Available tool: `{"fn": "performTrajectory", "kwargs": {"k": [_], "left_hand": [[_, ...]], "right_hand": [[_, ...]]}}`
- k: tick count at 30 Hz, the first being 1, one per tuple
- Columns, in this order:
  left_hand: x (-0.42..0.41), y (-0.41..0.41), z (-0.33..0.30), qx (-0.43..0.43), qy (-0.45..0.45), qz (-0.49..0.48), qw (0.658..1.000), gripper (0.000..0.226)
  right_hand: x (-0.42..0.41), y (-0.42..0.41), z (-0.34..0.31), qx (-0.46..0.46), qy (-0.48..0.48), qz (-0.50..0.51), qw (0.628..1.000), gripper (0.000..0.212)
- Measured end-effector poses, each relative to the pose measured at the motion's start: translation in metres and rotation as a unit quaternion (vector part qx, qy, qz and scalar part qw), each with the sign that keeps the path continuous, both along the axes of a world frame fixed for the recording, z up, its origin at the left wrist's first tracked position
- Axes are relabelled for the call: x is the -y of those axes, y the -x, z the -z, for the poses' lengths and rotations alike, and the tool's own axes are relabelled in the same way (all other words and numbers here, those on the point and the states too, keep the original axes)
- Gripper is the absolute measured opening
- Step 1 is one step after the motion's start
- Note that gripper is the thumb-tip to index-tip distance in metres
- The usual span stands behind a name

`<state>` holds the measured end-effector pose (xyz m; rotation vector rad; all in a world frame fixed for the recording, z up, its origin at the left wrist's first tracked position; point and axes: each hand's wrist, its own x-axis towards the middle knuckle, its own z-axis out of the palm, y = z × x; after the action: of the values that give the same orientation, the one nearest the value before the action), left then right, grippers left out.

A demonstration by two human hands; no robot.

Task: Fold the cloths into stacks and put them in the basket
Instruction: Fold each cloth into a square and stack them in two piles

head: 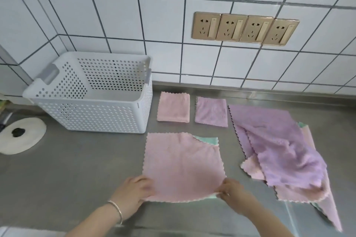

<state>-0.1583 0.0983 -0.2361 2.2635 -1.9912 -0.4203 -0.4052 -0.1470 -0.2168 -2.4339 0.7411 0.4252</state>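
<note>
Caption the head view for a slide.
Both hands, left and right, grip a flat pink cloth beside an empty white basket.

Both forearms reach in from the bottom, angled toward each other. Left hand (134, 191) has its grip pinched shut, fingers curled, bracelet on the wrist. Right hand (232, 191) pinches likewise, knuckles up.

A grey metal countertop (77, 169) is carrying everything. A white perforated basket (92, 113) is standing on it at the back. Just right of the basket a folded pink cloth (173, 107) is lying, then a folded purple cloth (211, 112), then a loose heap of cloths (279, 150). In front of the basket a pink cloth (181, 165) is lying spread over a green one (211, 140). Left of the basket a white round object (21, 136) is resting.
</note>
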Motion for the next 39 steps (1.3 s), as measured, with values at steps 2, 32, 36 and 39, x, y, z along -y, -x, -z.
{"fn": "performTrajectory", "kwargs": {"k": [2, 32, 36, 39], "left_hand": [[-0.012, 0.006, 0.016, -0.002, -0.024, -0.007, 1.0, 0.04], [0.061, 0.033, 0.04, -0.007, -0.163, -0.136, 0.977, 0.096], [0.059, 0.034, 0.016, -0.015, -0.095, -0.104, 0.99, 0.067], [0.048, 0.05, 0.01, -0.008, -0.006, -0.052, 0.999, 0.04]], "right_hand": [[-0.017, 0.006, 0.016, -0.043, -0.006, -0.02, 0.999, 0.029], [0.059, -0.106, 0.039, -0.076, 0.146, 0.038, 0.986, 0.072], [0.016, -0.077, 0.017, 0.12, 0.227, -0.036, 0.966, 0.042], [-0.029, -0.039, 0.019, 0.191, 0.215, -0.115, 0.951, 0.017]]}}
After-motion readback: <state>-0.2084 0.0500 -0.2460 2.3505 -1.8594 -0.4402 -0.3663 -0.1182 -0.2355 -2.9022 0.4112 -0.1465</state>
